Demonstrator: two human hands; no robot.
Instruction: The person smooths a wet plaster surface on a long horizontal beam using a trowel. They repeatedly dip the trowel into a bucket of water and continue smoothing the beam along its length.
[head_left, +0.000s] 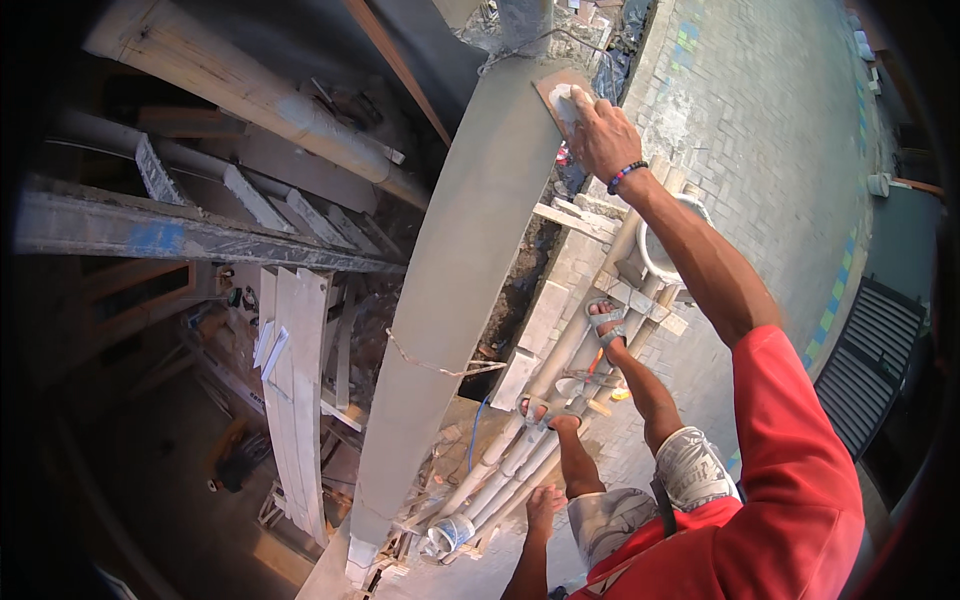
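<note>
My right arm in a red sleeve stretches up and away. At its end my right hand [606, 140] is closed around the pale handle of a plastering float [556, 90]. The float's flat brown board rests against the right edge of a long, smooth grey plastered beam [455, 220], near its far end. My left hand [543, 507] hangs low beside my shorts, close to the bamboo poles, with its fingers apart and nothing visible in it. A wire [440, 368] loops across the beam's lower part.
My sandalled feet stand on bamboo scaffold poles [490, 470] high above brick paving [740, 130]. A white bucket [662, 272] stands by the poles; a smaller paint-smeared bucket [452, 532] is lower left. Timber framing [210, 235] and upright boards [298, 400] lie left of the beam.
</note>
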